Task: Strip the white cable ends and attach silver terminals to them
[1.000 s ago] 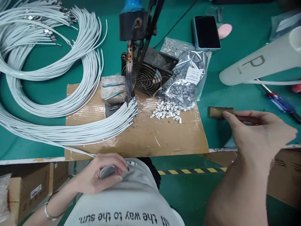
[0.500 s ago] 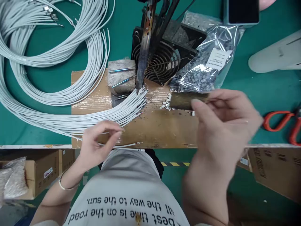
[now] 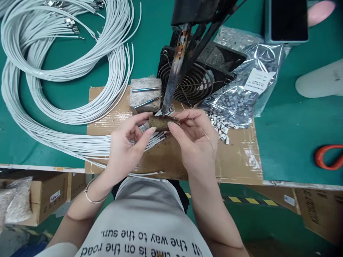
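My left hand (image 3: 125,146) pinches the left end of a dark brown, worn strip (image 3: 161,123), perhaps a pad or cloth. Its right end sits between the thumb and fingers of my right hand (image 3: 198,139). Right above the strip comes down the tip of a heat-stained soldering iron (image 3: 174,73); they look to be touching, though I cannot be sure. Beneath my hands the stripped ends of a bundle of white wires (image 3: 66,141) are partly hidden. Small white metal-looking pieces (image 3: 222,130) lie to the right of my right hand.
Behind the iron stands a black fan (image 3: 193,80). A wrapped block (image 3: 144,96) carries two thin metal rods. A clear bag (image 3: 238,96) of small parts, a phone (image 3: 287,21), a white bottle (image 3: 318,80) and red-handled scissors (image 3: 321,159) are on the right. Cardboard (image 3: 238,160) covers the table's front.
My right hand has carried the brown strip left from the white pieces to under the iron. My left hand has moved up and right and taken its other end.
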